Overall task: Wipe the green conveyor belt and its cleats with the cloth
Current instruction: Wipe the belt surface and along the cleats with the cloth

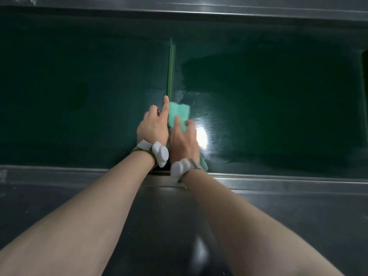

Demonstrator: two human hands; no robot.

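**Cleat runs straight ahead of both hands**

Cleat [170,68] and cloth meet at the near end of the belt, and that is what the next stroke hangs on. The cleat is a thin, pale green upright strip crossing the dark green conveyor belt [278,96], its long axis running directly away from the person, from the near steel rail [288,181] toward the far side. The right hand [184,140] lies flat on the light green cloth [178,113], fingers spread and pressing it down against the belt just to the right of the cleat's base; it is not a closed grasp but a palm-and-finger hold. The left hand [153,125] sits on the other side of the cleat, loosely curled, holding nothing, its index finger extended and touching the strip. Both hands are equally near, so a push forward along the cleat seems the natural move. To the right the belt shows a darker, wet-looking patch with a bright glare spot; the left section looks duller, likely not yet wiped.
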